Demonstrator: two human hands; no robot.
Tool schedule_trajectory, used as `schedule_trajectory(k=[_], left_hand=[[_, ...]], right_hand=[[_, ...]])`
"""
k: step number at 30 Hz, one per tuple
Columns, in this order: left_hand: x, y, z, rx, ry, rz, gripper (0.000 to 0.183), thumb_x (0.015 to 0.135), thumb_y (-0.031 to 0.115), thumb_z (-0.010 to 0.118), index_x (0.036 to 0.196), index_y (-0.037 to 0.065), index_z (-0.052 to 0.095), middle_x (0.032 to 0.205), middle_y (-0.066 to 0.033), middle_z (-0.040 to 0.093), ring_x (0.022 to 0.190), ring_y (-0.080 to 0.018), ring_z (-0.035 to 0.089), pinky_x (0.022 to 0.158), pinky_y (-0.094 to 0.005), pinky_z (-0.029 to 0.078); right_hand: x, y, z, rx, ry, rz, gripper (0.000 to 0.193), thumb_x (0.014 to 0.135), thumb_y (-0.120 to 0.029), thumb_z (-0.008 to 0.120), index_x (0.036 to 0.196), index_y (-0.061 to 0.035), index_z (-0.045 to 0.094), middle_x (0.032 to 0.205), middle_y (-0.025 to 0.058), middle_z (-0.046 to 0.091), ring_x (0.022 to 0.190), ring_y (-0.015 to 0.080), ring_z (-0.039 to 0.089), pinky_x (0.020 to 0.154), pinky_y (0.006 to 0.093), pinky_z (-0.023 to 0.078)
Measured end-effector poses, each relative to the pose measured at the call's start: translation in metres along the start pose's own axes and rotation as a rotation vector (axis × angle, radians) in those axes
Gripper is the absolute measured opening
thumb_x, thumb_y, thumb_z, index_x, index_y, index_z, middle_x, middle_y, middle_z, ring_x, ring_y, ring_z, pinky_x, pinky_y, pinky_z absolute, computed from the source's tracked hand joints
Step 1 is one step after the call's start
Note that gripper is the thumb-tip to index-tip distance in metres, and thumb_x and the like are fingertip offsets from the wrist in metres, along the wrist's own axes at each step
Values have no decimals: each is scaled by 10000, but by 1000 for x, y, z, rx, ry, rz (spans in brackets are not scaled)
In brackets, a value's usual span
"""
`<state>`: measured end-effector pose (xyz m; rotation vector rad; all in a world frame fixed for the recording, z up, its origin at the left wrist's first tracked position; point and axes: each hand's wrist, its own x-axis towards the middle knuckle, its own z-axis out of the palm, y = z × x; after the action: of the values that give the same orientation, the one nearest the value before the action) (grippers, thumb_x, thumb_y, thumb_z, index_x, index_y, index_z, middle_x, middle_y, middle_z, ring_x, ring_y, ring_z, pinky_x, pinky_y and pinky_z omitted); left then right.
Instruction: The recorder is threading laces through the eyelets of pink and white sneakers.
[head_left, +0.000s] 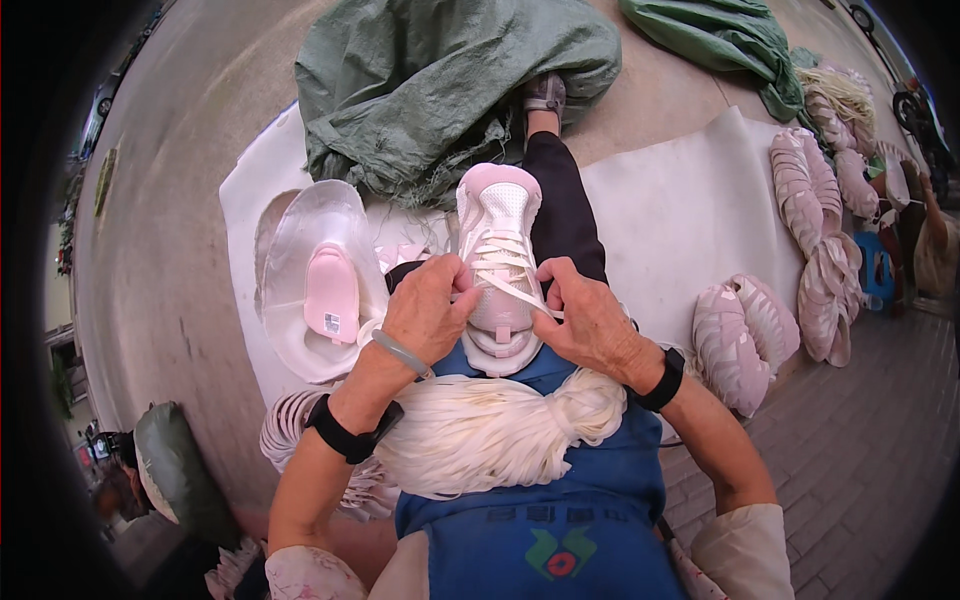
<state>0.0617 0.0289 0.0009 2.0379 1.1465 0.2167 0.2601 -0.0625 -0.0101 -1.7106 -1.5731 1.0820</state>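
Note:
A pink and white sneaker upper (503,205) lies on my lap, its toe pointing away from me. Flat white shoelace (505,255) criss-crosses its tongue. My left hand (432,305) is closed at the upper's left edge, thumb and index finger pinched on the lace; the fingers partly hide it. On the other side, my right hand (592,318) pinches a stretch of lace that slants down from the eyelets. Below both hands, a thick bundle of cream laces (480,430) rests across my blue apron (530,520).
To the left sit a pale, shoe-shaped shell (318,215) and a pink insole-like piece (332,290). Green woven sacks (440,80) lie ahead. Stacked pink uppers (735,340) stand at right, beside a white sheet (680,210). A blue stool (875,265) is farther right, near another person.

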Motion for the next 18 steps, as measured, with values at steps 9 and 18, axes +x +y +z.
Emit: schedule_trajectory(k=[9, 18], left_hand=[[-12, -9, -18, 514, 22, 521, 96, 757, 68, 595, 802, 61, 510, 725, -74, 462, 531, -245, 539, 457, -334, 436], [-15, 3, -39, 174, -81, 242, 82, 770, 50, 634, 801, 29, 560, 760, -77, 547, 540, -227, 531, 503, -338, 429]], right_hand=[[-3, -5, 0, -169, 33, -124, 379, 738, -35, 606, 1102, -62, 503, 874, 117, 524, 710, 281, 568, 620, 367, 485], [-2, -16, -4, -301, -25, -162, 413, 729, -65, 614, 1124, -88, 497, 863, 97, 484, 656, 296, 598, 533, 381, 494]])
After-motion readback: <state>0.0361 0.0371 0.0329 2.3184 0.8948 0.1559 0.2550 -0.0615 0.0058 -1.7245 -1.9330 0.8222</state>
